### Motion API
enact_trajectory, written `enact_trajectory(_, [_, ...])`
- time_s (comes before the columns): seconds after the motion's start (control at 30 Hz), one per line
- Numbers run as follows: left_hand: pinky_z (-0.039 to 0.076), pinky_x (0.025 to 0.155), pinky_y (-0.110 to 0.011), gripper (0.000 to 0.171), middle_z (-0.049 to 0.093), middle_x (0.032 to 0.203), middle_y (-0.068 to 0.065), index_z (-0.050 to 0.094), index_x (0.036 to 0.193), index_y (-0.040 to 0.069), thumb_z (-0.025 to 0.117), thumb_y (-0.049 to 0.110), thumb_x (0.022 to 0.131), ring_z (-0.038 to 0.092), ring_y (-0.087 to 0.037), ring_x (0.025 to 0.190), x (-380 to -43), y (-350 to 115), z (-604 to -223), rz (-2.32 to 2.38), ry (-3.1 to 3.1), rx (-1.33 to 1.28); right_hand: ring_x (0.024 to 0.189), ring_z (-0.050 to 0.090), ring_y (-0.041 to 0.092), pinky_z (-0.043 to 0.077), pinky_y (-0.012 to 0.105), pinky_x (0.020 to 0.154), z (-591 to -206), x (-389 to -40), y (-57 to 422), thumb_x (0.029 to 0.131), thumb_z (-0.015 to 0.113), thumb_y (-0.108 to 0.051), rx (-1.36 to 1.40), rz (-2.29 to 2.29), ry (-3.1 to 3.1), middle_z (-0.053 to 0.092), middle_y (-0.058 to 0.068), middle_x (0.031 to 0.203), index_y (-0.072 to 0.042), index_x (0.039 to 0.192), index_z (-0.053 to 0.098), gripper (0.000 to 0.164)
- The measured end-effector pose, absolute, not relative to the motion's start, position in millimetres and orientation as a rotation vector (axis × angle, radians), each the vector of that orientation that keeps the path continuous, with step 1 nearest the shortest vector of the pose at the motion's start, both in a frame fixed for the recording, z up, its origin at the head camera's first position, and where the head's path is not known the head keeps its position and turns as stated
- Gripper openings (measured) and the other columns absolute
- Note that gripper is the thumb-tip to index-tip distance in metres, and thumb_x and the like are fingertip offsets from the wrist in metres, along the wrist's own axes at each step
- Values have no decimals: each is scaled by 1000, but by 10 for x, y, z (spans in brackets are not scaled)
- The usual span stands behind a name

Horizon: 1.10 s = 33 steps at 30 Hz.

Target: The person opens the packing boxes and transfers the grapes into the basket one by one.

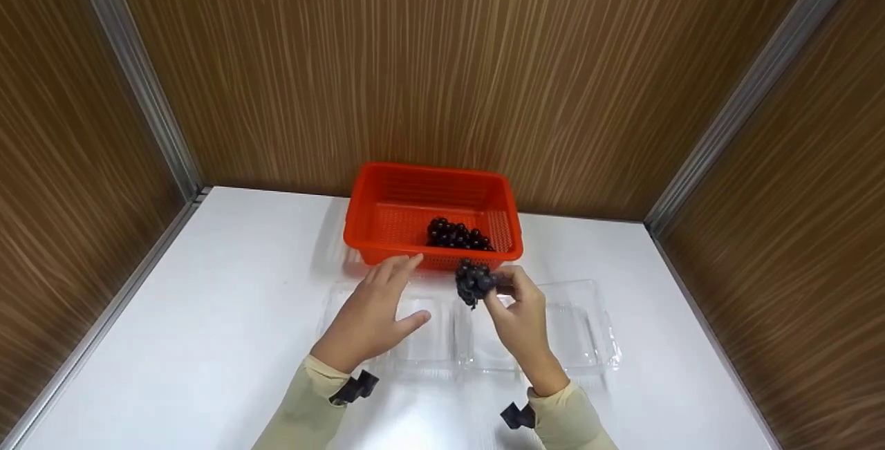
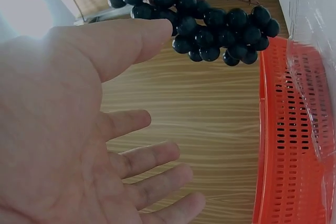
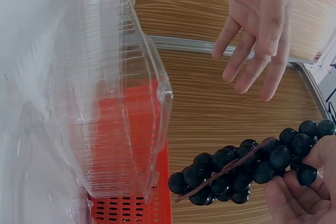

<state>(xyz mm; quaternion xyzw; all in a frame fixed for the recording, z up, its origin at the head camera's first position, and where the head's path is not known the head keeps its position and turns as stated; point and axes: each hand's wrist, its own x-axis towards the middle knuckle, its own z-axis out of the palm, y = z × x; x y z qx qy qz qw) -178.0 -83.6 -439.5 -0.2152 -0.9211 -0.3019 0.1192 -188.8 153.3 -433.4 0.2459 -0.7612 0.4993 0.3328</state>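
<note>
My right hand point(image 1: 523, 315) pinches one end of a bunch of dark grapes point(image 1: 474, 282), held above the clear plastic clamshell box point(image 1: 574, 325). In the right wrist view the bunch point(image 3: 231, 174) hangs out sideways from the fingertips, with a brown stem along it. My left hand point(image 1: 370, 315) is spread over the box's left half, fingers straight and holding nothing. From the left wrist, its thumb appears near the grapes point(image 2: 210, 30); whether they touch is unclear. Another bunch of dark grapes point(image 1: 456, 234) lies in the red basket point(image 1: 432, 251).
The red perforated basket stands behind the clamshell box, near the wood-grain back wall point(image 1: 415, 63). Both sit on a white table point(image 1: 207, 319), with wood-grain panels and metal frame strips at either side. The box lies unfolded, its two halves side by side.
</note>
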Motion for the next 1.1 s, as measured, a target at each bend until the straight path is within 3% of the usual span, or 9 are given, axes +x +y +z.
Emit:
enact_trajectory(0.37, [42,115,-49,85,46,153,-9,36,161,17,78,42,92,46,-29,140,-1739,-791,-4379,-904,-2719,-611,79,66,9,55,16,73,-4277,-1858,1571,81,67,23,626,1310,-1970,70,16,85,9,94,64,20])
enact_trajectory(0.67, [40,116,-50,86,45,154,-9,36,161,17,79,40,91,45,-30,141,-1647,-788,-4292,-903,-2710,-597,85,66,5,55,16,76,-4547,-2050,1674,81,66,25,648,1352,-1872,69,18,88,9,99,66,25])
enact_trajectory(1.1, [42,114,-50,87,46,153,-9,36,161,18,79,42,90,46,-28,140,-1584,-759,-4258,-907,-2705,-614,86,69,13,57,19,80,-4589,-2112,1582,83,68,19,775,1332,-1825,70,14,91,4,102,68,24])
